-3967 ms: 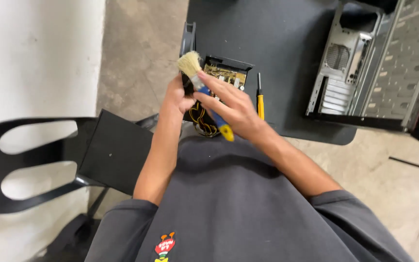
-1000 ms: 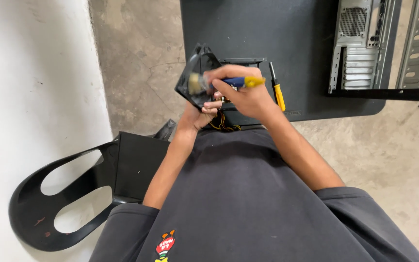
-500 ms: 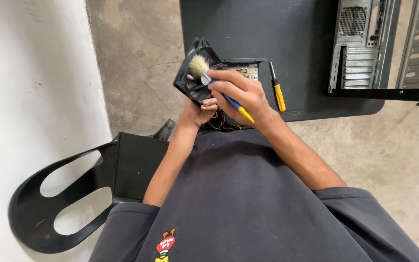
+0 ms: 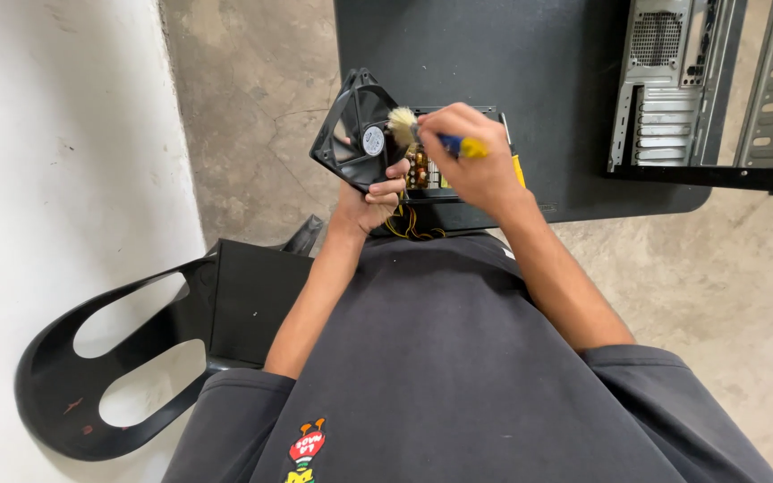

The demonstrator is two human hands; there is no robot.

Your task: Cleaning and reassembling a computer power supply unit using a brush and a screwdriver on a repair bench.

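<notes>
The person wears a loose, dark charcoal short-sleeved T-shirt (image 4: 458, 376). Its sleeves (image 4: 646, 376) end above the elbows, leaving both forearms bare. A small printed emblem (image 4: 301, 447) in red, yellow and orange sits low on the shirt front. The left hand (image 4: 370, 199) and right hand (image 4: 471, 161) are bare, without gloves, rings or watch.

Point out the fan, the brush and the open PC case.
fan (image 4: 361, 134), head view, on its round centre hub.
brush (image 4: 402, 124), head view, on the pale bristles.
PC case (image 4: 668, 85), head view, on the rear metal panel.
</notes>
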